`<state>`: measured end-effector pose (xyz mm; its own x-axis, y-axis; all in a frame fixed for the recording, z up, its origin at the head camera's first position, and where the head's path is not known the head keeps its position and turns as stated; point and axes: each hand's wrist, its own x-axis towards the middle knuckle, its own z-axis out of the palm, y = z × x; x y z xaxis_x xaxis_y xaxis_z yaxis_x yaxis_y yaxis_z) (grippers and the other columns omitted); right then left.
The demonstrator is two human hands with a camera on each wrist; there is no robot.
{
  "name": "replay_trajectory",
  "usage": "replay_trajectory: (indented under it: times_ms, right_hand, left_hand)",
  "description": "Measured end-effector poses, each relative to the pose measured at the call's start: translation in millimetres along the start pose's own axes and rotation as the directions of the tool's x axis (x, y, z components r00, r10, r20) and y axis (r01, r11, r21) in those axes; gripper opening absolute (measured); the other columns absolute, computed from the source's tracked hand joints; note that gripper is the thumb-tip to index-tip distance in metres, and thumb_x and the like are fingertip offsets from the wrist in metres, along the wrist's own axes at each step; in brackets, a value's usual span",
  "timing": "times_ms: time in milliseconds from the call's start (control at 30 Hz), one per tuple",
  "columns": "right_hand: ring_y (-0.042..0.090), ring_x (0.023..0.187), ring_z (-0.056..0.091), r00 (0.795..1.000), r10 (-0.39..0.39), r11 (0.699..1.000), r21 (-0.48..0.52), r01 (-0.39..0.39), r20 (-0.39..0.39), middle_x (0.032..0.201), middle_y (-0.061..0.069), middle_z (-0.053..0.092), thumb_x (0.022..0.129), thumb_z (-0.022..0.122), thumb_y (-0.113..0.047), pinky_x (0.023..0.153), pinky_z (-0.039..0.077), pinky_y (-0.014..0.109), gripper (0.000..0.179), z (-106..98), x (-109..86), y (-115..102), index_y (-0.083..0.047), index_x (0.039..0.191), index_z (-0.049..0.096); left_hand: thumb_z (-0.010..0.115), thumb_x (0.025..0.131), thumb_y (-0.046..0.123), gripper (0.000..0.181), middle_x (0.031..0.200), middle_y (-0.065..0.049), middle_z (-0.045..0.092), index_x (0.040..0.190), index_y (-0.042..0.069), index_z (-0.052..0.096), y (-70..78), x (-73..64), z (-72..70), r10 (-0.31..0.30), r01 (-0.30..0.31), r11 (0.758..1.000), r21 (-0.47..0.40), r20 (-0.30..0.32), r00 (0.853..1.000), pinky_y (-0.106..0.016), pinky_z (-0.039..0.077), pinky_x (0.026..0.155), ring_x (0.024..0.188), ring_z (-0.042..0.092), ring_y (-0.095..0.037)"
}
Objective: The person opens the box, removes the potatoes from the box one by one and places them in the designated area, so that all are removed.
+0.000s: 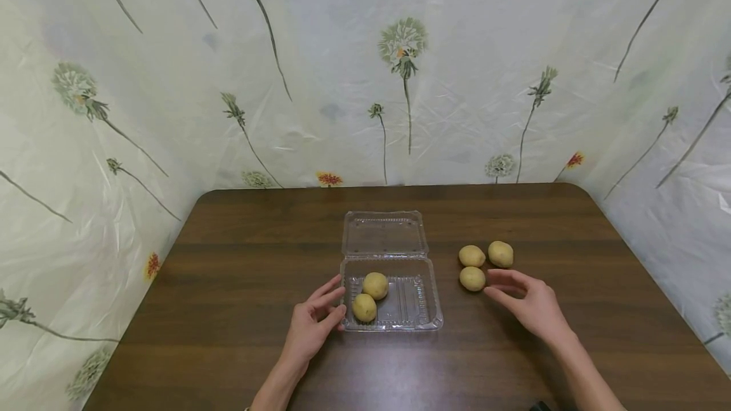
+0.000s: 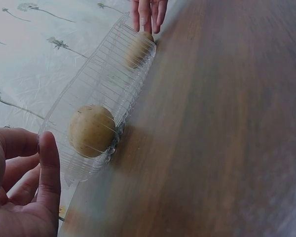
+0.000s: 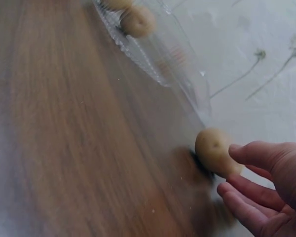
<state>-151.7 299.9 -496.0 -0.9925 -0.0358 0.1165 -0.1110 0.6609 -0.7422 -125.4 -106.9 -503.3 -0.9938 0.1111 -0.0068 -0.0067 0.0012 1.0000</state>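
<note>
The clear plastic box (image 1: 408, 300) is looking ribbed and glossy. Under it, the wood-grained bench (image 1: 240, 290) is shining; behind it, the creased sheet (image 1: 331, 68) is glistening; inside it, potatoes (image 1: 375, 286) are looking matt.

Dark wood-grain table (image 1: 228, 309), pale flower-print sheeting (image 1: 337, 37) behind

No readable text, no labels, no brands, no numbers, no signs in any view

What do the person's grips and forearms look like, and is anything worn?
The left grip and right grip are bare human hands, slim-fingered, with no gloves or rings visible. The left forearm and right forearm show no sleeves, cables or markings; a sliver beside the left forearm at the head view's bottom edge is too small to identify.
</note>
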Motion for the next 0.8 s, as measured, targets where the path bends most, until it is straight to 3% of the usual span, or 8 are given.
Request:
replay_trajectory:
  times_ms: [467, 800]
  right_hand:
    - [0.011, 0.09, 0.068, 1.0, -0.023, 0.999, -0.023, 0.024, 0.015, 0.101, -0.002, 0.073, 0.089, 0.073, -0.035, 0.074, 0.052, 0.022, 0.032, 0, -13.2, -2, -0.015, 0.113, 0.071]
    - [0.009, 0.088, 0.068, 0.998, -0.029, 0.999, 0.025, 0.028, 0.049, 0.098, -0.005, 0.073, 0.088, 0.074, -0.03, 0.075, 0.053, 0.023, 0.027, 7, -20.6, -9, -0.014, 0.109, 0.072]
  left_hand:
    - [0.068, 0.09, 0.0, 0.037, 0.145, -0.005, 0.049, 0.126, -0.004, 0.063, 0.3, 0.0, 0.1, -0.003, 0.003, 1.0, -0.008, -0.001, 1.0, -0.026, 0.057, 0.066, 0.078, 0.06, -0.014]
    - [0.069, 0.09, 0.0, 0.037, 0.145, -0.003, 0.049, 0.126, -0.002, 0.064, 0.2, 0.2, 0.3, -0.002, 0.002, 1.0, 0.008, -0.004, 1.0, -0.027, 0.057, 0.066, 0.079, 0.061, -0.014]
